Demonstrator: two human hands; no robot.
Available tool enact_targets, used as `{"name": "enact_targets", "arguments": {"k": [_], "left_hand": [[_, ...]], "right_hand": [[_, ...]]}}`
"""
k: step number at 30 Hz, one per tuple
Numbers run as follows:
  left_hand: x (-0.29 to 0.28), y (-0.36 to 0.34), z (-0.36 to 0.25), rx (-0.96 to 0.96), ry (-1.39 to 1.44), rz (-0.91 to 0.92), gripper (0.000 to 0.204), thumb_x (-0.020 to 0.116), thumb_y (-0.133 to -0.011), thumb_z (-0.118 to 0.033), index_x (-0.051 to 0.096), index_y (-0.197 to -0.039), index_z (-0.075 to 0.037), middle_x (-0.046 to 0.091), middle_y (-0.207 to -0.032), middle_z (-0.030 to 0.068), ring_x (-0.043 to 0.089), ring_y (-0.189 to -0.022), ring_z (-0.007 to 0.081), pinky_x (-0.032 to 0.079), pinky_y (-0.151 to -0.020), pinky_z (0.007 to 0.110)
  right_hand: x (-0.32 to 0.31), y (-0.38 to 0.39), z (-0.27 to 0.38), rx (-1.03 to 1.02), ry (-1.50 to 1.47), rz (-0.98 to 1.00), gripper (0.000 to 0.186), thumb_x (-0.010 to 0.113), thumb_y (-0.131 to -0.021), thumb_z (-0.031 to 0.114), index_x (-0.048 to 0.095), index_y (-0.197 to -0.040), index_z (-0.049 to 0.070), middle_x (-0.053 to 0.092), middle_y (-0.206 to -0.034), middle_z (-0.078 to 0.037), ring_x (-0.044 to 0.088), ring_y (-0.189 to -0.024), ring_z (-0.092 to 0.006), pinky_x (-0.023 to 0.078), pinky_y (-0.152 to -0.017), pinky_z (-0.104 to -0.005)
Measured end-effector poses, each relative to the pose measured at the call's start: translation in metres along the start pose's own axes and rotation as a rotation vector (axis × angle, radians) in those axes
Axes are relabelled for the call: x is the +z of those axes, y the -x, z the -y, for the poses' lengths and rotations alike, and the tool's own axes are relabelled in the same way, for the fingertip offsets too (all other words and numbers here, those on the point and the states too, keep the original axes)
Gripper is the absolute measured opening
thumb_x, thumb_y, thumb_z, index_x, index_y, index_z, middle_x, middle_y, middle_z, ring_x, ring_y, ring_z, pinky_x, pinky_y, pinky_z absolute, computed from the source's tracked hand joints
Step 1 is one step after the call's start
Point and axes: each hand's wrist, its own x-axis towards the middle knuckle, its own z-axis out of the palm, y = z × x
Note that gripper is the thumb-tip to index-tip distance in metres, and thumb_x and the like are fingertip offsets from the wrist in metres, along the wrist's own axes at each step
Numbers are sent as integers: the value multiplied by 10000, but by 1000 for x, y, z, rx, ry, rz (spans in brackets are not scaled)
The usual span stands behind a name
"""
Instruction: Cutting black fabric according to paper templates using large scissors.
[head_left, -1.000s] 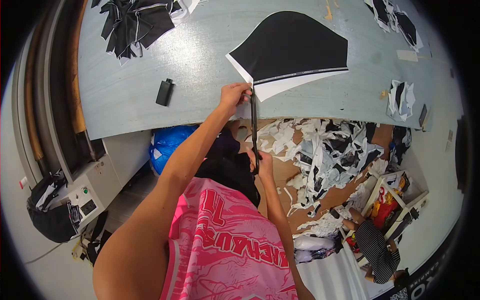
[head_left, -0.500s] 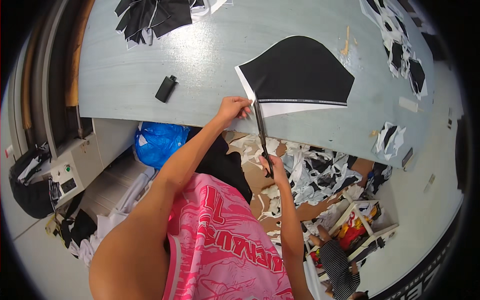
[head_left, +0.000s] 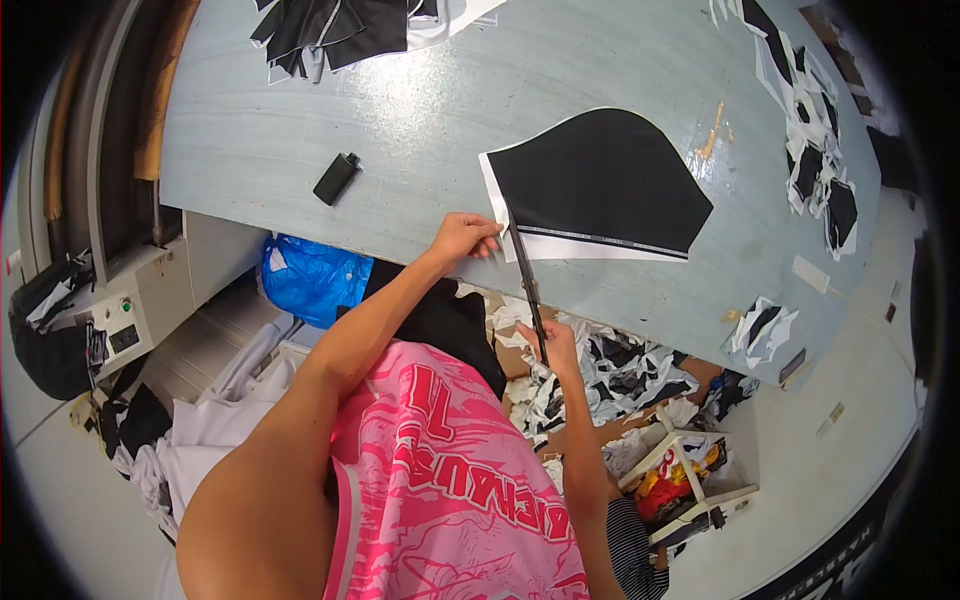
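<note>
Scissors (head_left: 528, 280) have moved a little farther up the left side of the black piece (head_left: 605, 175) since a second ago, and the table (head_left: 400, 160) looks turned in the view. The black piece lies flat on the table, close to the near edge, with a white edge (head_left: 560, 249) showing on its near and left sides. The left hand (head_left: 468, 237) pinches the white edge between thumb and finger, just left of the blades (head_left: 518, 240). The right hand (head_left: 553, 347) is curled around the near end of the scissors, out past the table. I cannot tell if the blades are apart or together. On the left of the table lies a small black bottle-shaped thing (head_left: 338, 180). Far left, there is a heap of black cloth (head_left: 330, 35). Under the table, a blue bag (head_left: 310, 285) sits to the left and a big scrap pile (head_left: 625, 375) to the right
</note>
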Motion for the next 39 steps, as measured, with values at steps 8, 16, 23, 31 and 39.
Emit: {"name": "enact_targets", "arguments": {"k": [8, 16, 23, 31, 39], "left_hand": [[3, 1, -3, -22, -14, -8, 182, 769, -972, -169, 779, -1017, 7, 748, -749, 54, 630, -534, 108, 459, -501, 261], [-5, -1, 0, -21, -4, -3, 191, 777, -968, -180, 777, -1025, 3, 733, -739, 49, 625, -544, 106, 462, -510, 262], [-4, -2, 1, -11, 22, 21, 180, 780, -959, -174, 768, -991, 2, 735, -734, 59, 638, -539, 119, 469, -498, 271], [-6, 2, 1, -4, 12, 14, 170, 772, -964, -166, 758, -967, 3, 733, -733, 64, 651, -553, 126, 501, -498, 271], [-6, 8, 2, 34, -29, 32, 111, 788, -918, -117, 778, -913, -6, 742, -732, 73, 675, -553, 147, 534, -512, 285]], "right_hand": [[-21, -19, 16, -20, 99, 39, 307, 820, -957, 291, 674, -805, 68, 514, -610, 79, 443, -504, -37, 294, -487, -239], [-11, -25, 52, 12, -43, 101, 450, 827, -943, 380, 607, -735, 47, 490, -579, 51, 478, -495, -57, 355, -466, -260], [-5, -40, 56, -21, -24, 101, 530, 828, -930, 440, 558, -644, 85, 487, -540, 44, 445, -472, -56, 311, -451, -272], [-2, -45, 85, 6, 44, 64, 451, 802, -970, 370, 580, -680, 105, 492, -566, 59, 450, -494, -41, 304, -478, -245], [19, -34, 108, -157, -10, -73, 519, 837, -934, 377, 564, -609, 77, 494, -513, 28, 438, -424, -68, 295, -415, -284]]}}
